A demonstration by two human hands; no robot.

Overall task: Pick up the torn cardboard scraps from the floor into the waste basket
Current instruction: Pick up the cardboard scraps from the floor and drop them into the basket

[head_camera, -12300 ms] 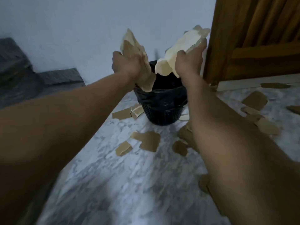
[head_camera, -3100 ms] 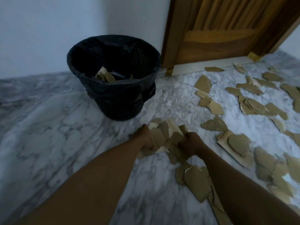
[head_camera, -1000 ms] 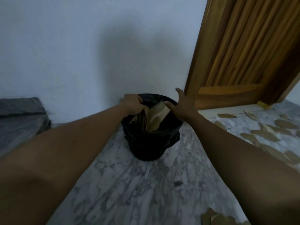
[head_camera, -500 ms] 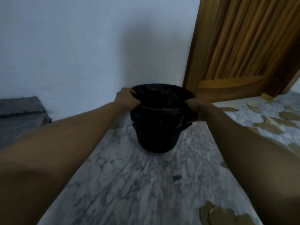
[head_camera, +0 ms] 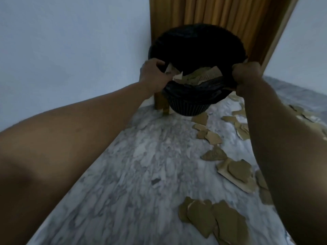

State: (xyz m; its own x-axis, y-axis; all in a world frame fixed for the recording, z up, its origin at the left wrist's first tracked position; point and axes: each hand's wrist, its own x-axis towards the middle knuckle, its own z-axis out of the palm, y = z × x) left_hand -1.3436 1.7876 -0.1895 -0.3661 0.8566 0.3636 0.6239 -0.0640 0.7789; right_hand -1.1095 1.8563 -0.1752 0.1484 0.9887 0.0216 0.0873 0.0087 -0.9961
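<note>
We find no legible text, label, brand, number or sign in this view. The waste basket shows only its dark ribbed wall and black liner, and the cardboard scraps on the floor below and to the right of the waste basket show plain brown faces. The wooden door behind the waste basket likewise bears no marking we can read.

Both arms outstretched; left grip and right grip clenched, holding.
</note>
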